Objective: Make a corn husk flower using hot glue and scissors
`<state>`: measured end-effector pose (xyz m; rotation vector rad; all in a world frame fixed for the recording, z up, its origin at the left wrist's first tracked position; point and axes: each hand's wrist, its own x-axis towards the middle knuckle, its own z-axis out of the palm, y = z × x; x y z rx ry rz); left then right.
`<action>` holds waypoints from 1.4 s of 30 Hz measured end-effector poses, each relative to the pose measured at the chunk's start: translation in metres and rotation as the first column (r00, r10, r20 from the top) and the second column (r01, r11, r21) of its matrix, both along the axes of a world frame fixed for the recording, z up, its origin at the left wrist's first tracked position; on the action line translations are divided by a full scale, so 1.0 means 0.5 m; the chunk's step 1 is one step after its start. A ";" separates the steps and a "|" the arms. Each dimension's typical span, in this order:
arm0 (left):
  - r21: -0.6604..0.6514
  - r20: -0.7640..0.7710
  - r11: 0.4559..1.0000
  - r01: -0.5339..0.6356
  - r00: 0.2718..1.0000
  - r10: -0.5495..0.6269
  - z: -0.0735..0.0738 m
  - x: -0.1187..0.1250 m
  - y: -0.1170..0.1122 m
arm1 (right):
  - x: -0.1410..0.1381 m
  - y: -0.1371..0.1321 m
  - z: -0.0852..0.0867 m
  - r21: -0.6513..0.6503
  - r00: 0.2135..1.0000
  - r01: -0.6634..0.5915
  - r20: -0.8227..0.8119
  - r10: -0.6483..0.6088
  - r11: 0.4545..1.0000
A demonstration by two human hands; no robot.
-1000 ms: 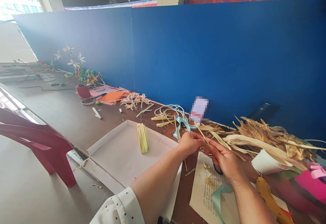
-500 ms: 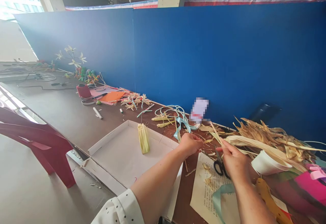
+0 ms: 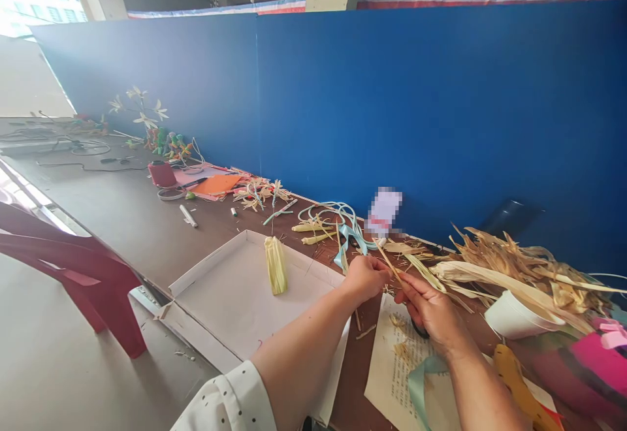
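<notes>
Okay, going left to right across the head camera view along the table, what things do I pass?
Red chair → white tray → folded husk bundle → left hand → right hand → white cup → pink paper.

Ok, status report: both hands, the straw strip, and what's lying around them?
Left hand and right hand both pinching the thin straw strip. Strip raised above the printed sheet. Dried husk pile and white cup close on the right.

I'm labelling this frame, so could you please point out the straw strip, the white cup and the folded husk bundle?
straw strip [image 3: 389, 262], head view, mid-length
white cup [image 3: 509, 319], head view, side wall
folded husk bundle [image 3: 275, 266], head view, middle
</notes>
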<state>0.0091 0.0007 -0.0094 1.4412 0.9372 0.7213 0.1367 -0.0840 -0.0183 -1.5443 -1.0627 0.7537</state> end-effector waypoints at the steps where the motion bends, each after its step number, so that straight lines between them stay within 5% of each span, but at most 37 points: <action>1: 0.015 -0.021 1.000 -0.002 1.000 0.003 -0.002 0.000 0.000 | 0.007 0.004 -0.006 -0.022 0.999 0.001 0.053 0.000 1.000; 6: -0.021 -0.046 1.000 -0.011 0.999 0.010 -0.004 0.002 -0.003 | 0.038 0.019 -0.032 -0.014 0.950 0.164 0.272 -0.154 0.986; 10: -0.093 0.009 0.995 -0.020 1.000 0.021 -0.001 0.004 -0.003 | 0.042 0.011 -0.022 0.061 0.959 0.278 -0.078 -0.273 0.959; 14: -0.137 0.066 0.990 -0.037 0.997 0.046 -0.002 0.006 0.001 | 0.017 -0.009 0.011 0.052 0.949 0.071 -0.311 -0.052 0.996; 18: -0.088 0.086 0.996 -0.026 0.996 0.033 -0.010 0.008 0.003 | -0.003 -0.015 0.018 -0.058 0.955 -0.151 -0.264 0.131 0.987; 21: -0.019 0.037 1.000 -0.025 0.999 0.025 -0.014 0.008 0.004 | 0.004 -0.005 -0.002 -0.077 0.976 -0.171 -0.148 0.158 0.982; 24: 0.022 -0.044 0.999 -0.039 0.998 0.039 -0.018 0.009 0.005 | 0.020 0.009 -0.021 -0.071 0.991 -0.095 0.089 0.101 0.993; 28: -0.002 -0.041 0.999 -0.037 0.998 0.037 -0.025 0.014 0.005 | 0.039 0.019 -0.029 -0.021 0.910 0.108 0.406 -0.090 0.994; 32: -0.063 -0.005 0.998 -0.031 1.000 0.031 -0.029 0.017 0.006 | 0.043 0.011 -0.017 0.029 0.945 0.271 0.184 -0.271 0.962; 36: -0.087 0.017 0.995 -0.044 0.999 0.046 -0.018 0.012 0.003 | 0.015 -0.009 0.012 0.026 0.971 0.057 -0.234 -0.049 0.998; 39: -0.102 0.050 0.994 -0.038 0.998 0.043 -0.005 0.005 -0.004 | -0.006 -0.015 0.021 -0.057 0.959 -0.132 -0.259 0.113 0.990; 42: -0.072 0.027 0.997 -0.034 0.999 0.036 -0.002 0.004 -0.006 | -0.004 -0.007 0.008 -0.093 0.969 -0.191 -0.175 0.173 0.977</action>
